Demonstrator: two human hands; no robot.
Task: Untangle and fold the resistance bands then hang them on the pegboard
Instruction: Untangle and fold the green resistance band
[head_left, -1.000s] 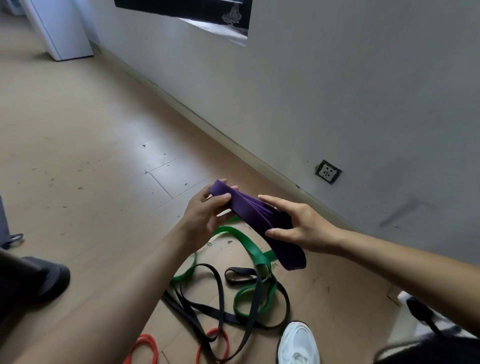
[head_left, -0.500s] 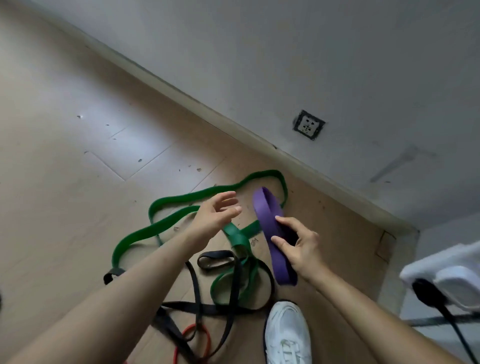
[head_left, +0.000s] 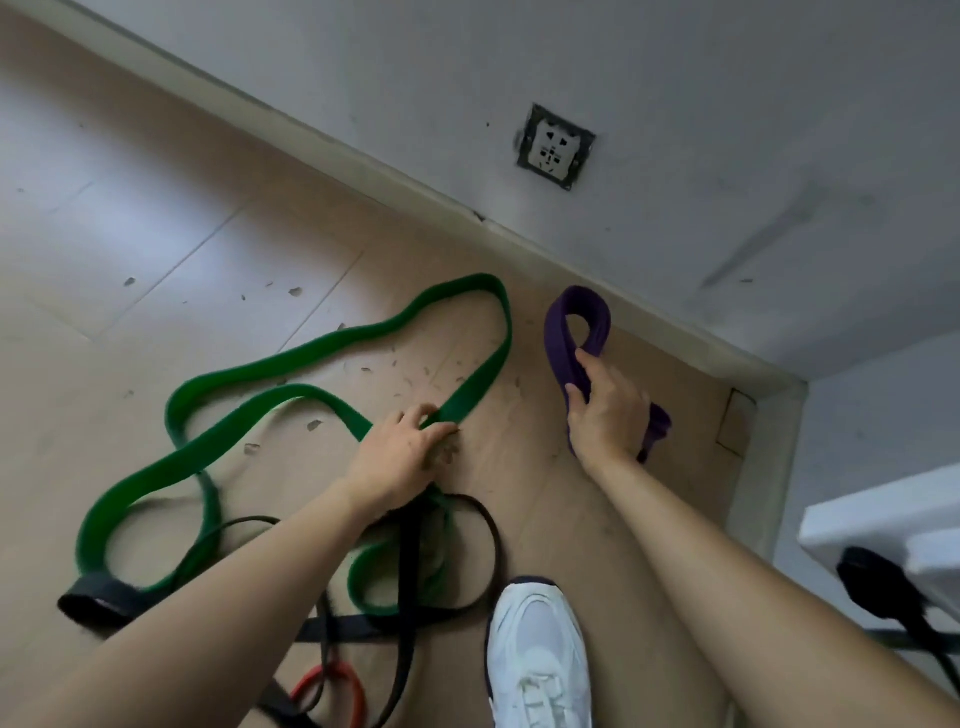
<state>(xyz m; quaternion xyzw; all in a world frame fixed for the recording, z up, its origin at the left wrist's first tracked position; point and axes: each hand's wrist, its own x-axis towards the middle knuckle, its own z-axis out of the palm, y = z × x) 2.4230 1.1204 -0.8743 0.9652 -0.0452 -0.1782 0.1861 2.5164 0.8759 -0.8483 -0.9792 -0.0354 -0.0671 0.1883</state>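
Folded purple band (head_left: 574, 332), gripped in the curled fingers of the right hand (head_left: 608, 410), held beyond the white shoe (head_left: 540, 649). The left hand (head_left: 400, 457) curls its fingers onto the green band (head_left: 332, 343), beyond and left of the shoe. Just left of the shoe, the black band (head_left: 410, 561) lies tangled through the green one.

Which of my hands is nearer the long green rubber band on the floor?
Left. The left hand grips the long green rubber band; the right hand is apart to its right, holding the folded purple rubber band.

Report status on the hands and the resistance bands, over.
Right hand holds folded purple band. Left hand grips green band. Black band tangled through green one; red band underneath.
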